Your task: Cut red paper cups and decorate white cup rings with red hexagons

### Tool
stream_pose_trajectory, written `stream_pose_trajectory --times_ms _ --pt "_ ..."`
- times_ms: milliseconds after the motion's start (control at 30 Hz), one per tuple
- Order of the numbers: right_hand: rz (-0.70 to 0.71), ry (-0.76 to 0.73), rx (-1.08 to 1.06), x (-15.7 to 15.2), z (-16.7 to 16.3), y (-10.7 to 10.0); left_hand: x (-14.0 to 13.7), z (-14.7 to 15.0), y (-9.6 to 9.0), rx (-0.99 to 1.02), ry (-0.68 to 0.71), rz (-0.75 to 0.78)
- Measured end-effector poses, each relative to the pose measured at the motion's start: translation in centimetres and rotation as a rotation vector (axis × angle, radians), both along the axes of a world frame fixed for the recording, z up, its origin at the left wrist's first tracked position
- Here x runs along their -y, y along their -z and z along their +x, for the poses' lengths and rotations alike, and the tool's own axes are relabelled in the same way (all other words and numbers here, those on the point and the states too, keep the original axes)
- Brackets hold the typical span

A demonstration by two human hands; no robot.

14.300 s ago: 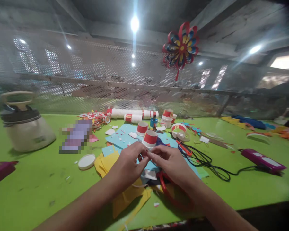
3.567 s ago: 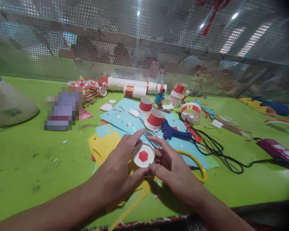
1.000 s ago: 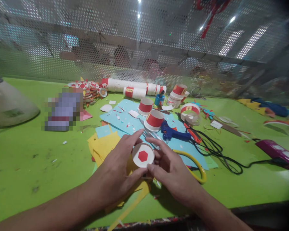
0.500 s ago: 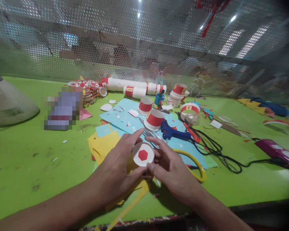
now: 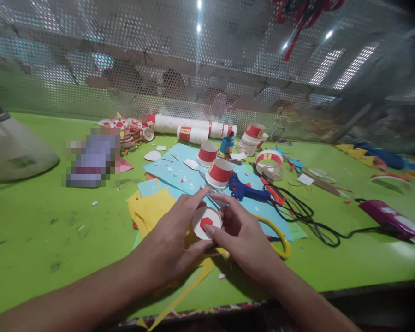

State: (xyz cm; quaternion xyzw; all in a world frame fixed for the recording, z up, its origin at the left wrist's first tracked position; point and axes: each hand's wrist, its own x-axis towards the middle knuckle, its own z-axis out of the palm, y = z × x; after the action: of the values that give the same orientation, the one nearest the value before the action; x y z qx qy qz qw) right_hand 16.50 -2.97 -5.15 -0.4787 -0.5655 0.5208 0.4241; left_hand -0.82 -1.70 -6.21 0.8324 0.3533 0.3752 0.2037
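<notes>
Between both hands is a small paper cup [image 5: 198, 225], its round white end facing up toward me. A red paper hexagon [image 5: 205, 222] lies on the middle of that end. My left hand [image 5: 173, 230] is closed around the cup's left side. On the other side my right hand [image 5: 244, 237] grips the cup, with its thumb pressed on the red hexagon. The lower part of the cup is hidden by the fingers. Just beyond the hands, a red and white paper cup [image 5: 220, 173] stands on light blue paper [image 5: 173, 168], and a blue glue gun [image 5: 245, 189] lies beside it.
Yellow paper [image 5: 148, 207] lies left of the hands, yellow-handled scissors [image 5: 280, 235] right. Further back are a second cup [image 5: 207, 153], stacked cups [image 5: 193, 133] and a small blue bottle [image 5: 227, 144]. Black cord [image 5: 307, 216] runs toward a magenta device [image 5: 389, 216]. A perforated screen [image 5: 124, 60] stands behind.
My right thumb has moved from the rim of the cup's end onto the red hexagon. The camera view has shifted slightly. Both hands still hold the cup.
</notes>
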Motion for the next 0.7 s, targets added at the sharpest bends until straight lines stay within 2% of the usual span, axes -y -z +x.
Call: stream_pose_trajectory --times_ms 133,400,600,700 --pt "0.109 -0.015 0.124 -0.1 0.1 -0.2 -0.2 0.0 0.1 -0.009 -0.001 0.002" --pt "0.132 0.012 0.090 -0.3 -0.1 0.2 -0.4 0.2 0.1 0.011 0.024 -0.034" --pt "0.334 0.079 0.350 -0.6 0.0 0.3 -0.8 0.5 0.6 0.055 0.052 -0.074" --pt "0.400 0.060 0.420 -0.8 0.1 0.2 -1.2 0.3 0.9 0.075 0.060 -0.073"
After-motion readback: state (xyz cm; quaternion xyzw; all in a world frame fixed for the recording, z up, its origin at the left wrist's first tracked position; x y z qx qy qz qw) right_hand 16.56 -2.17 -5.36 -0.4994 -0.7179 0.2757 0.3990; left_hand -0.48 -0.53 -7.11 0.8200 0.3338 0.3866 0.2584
